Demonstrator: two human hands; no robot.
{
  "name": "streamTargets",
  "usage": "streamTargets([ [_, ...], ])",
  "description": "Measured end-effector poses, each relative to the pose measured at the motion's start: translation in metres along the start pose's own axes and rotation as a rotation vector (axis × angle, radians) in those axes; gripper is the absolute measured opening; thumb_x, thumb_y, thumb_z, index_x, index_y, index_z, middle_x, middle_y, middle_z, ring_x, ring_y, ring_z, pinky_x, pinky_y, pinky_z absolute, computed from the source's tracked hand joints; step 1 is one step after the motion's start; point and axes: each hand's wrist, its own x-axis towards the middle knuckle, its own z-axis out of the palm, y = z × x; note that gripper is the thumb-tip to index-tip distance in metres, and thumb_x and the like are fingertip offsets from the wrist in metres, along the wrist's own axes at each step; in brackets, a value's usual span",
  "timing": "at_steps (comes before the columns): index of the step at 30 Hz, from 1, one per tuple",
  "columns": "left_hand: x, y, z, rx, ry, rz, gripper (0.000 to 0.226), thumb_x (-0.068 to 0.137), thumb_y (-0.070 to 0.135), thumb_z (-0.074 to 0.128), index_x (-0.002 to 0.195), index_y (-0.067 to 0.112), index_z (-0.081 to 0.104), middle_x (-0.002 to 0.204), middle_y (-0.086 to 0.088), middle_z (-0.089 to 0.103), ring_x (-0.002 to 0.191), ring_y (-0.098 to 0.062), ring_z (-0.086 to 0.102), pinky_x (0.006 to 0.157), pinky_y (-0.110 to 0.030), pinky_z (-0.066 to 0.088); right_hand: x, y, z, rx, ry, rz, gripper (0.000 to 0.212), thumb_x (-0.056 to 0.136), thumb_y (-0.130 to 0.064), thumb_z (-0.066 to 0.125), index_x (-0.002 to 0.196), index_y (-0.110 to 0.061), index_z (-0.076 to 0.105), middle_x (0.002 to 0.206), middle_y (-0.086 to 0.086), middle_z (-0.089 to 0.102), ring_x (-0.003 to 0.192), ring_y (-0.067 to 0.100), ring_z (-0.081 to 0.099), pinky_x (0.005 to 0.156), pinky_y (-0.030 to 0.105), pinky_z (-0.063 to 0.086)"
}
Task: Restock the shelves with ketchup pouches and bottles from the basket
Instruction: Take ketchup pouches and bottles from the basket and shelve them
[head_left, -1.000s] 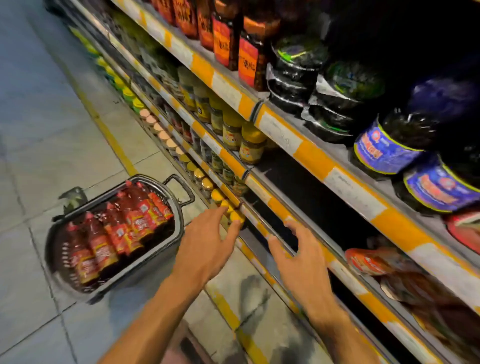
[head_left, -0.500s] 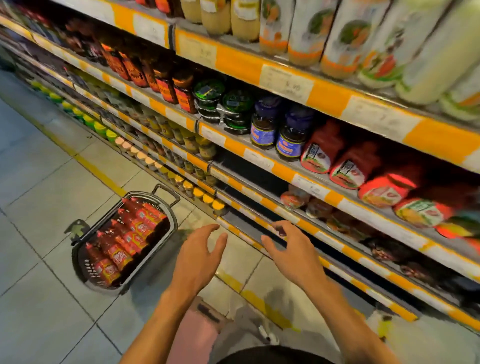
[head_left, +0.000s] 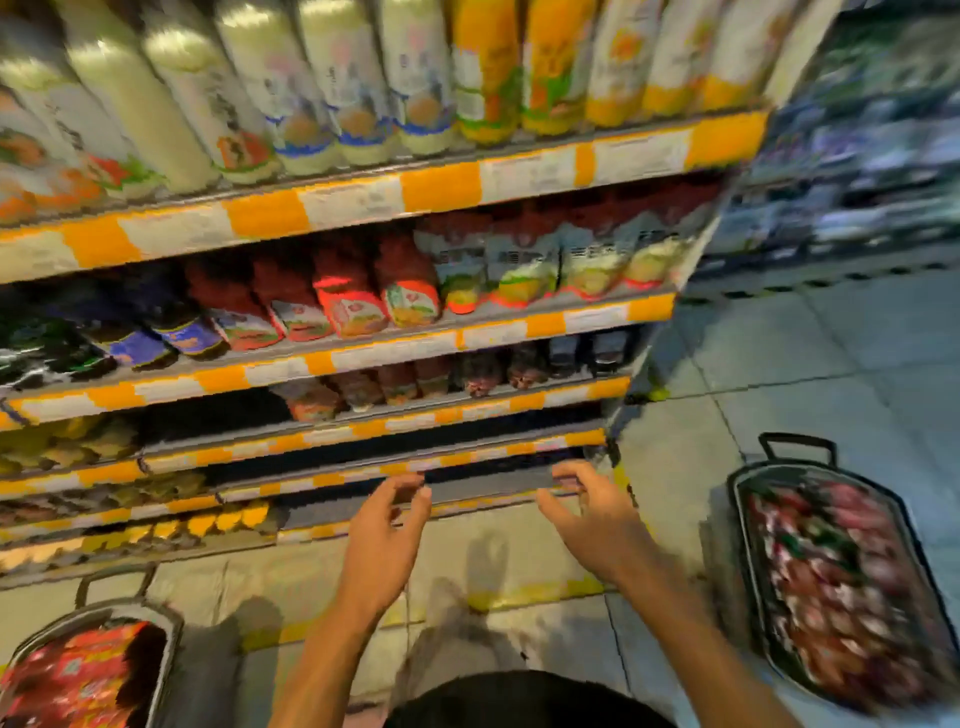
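Empty hands before the shelves (head_left: 332, 358)

Left hand (head_left: 382, 540) and right hand (head_left: 597, 519) loosely curled, holding nothing; best reach into the right basket (head_left: 748, 519).

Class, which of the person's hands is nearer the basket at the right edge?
Right. The right hand hovers just left of that basket; the left hand is farther left, mid-frame.
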Motion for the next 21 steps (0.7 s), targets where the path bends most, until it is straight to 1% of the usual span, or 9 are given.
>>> streamTargets([
  [3,-0.002,0.030,0.065,0.015,-0.192,0.053,0.009,0.097,0.038,0.059,0.106,0.039,0.062,0.109,0.020,0.066,0.099,0.000,0.063,0.083,-0.020,0.049,-0.034,0.052,-0.048,0.056,0.149,0.117,0.021,0.092,-0.041,0.066,0.111,-0.035,0.058,0.112,-0.009,0.066,0.107,0.008,0.062,0.092,0.032,0.049],
  [7,-0.008,0.071,0.148,0.066,-0.456,0.168,0.012,0.095,0.045,0.057,0.104,0.038,0.063,0.102,0.034,0.063,0.097,0.005,0.062,0.076,-0.012,0.046,-0.084,0.113,-0.095,0.151,0.343,0.255,0.026,0.096,-0.039,0.063,0.119,-0.027,0.061,0.114,-0.012,0.064,0.109,0.004,0.060,0.093,0.026,0.048],
  [10,-0.013,0.098,0.209,0.091,-0.635,0.240,0.011,0.096,0.040,0.059,0.105,0.035,0.064,0.104,0.028,0.066,0.099,0.002,0.062,0.082,-0.019,0.047,-0.117,0.148,-0.121,0.240,0.492,0.353,0.019,0.096,-0.034,0.064,0.113,-0.030,0.059,0.107,-0.014,0.064,0.105,0.004,0.059,0.092,0.027,0.049],
  [12,-0.016,0.114,0.248,0.121,-0.747,0.278,0.011,0.097,0.037,0.061,0.106,0.032,0.065,0.108,0.021,0.067,0.099,-0.001,0.063,0.083,-0.019,0.047,-0.134,0.168,-0.134,0.292,0.582,0.420,0.015,0.096,-0.035,0.065,0.109,-0.034,0.058,0.104,-0.020,0.062,0.102,-0.003,0.058,0.086,0.016,0.047],
  [13,-0.017,0.121,0.266,0.134,-0.801,0.305,0.010,0.097,0.034,0.062,0.105,0.031,0.066,0.108,0.020,0.067,0.098,0.001,0.063,0.082,-0.015,0.046,-0.141,0.178,-0.140,0.308,0.627,0.455,0.013,0.096,-0.037,0.065,0.106,-0.038,0.057,0.101,-0.023,0.061,0.100,-0.008,0.057,0.081,0.008,0.043],
  [15,-0.017,0.133,0.303,0.152,-0.893,0.355,0.007,0.097,0.028,0.063,0.103,0.030,0.066,0.106,0.019,0.068,0.096,0.006,0.062,0.077,-0.006,0.043,-0.151,0.196,-0.149,0.327,0.717,0.530,0.013,0.095,-0.040,0.066,0.101,-0.044,0.055,0.098,-0.026,0.060,0.097,-0.014,0.056,0.074,0.002,0.040],
  [17,-0.014,0.144,0.340,0.183,-0.975,0.392,0.008,0.097,0.027,0.063,0.103,0.029,0.067,0.104,0.017,0.069,0.096,0.006,0.062,0.077,-0.006,0.043,-0.154,0.214,-0.160,0.338,0.797,0.598,0.015,0.094,-0.040,0.067,0.106,-0.039,0.058,0.099,-0.021,0.063,0.098,-0.007,0.060,0.077,0.005,0.041],
  [19,-0.009,0.154,0.376,0.209,-1.048,0.409,0.010,0.098,0.023,0.062,0.106,0.025,0.067,0.104,0.013,0.069,0.095,0.001,0.063,0.078,-0.010,0.046,-0.152,0.230,-0.173,0.353,0.858,0.664,0.017,0.093,-0.039,0.068,0.108,-0.034,0.060,0.101,-0.016,0.066,0.098,0.003,0.062,0.083,0.017,0.045],
  [21,-0.003,0.165,0.411,0.225,-1.110,0.441,0.009,0.098,0.019,0.062,0.104,0.024,0.068,0.100,0.008,0.070,0.090,0.002,0.062,0.075,-0.011,0.046,-0.147,0.243,-0.186,0.366,0.899,0.735,0.017,0.093,-0.037,0.068,0.107,-0.029,0.062,0.100,-0.012,0.067,0.097,0.007,0.063,0.084,0.025,0.048],
])
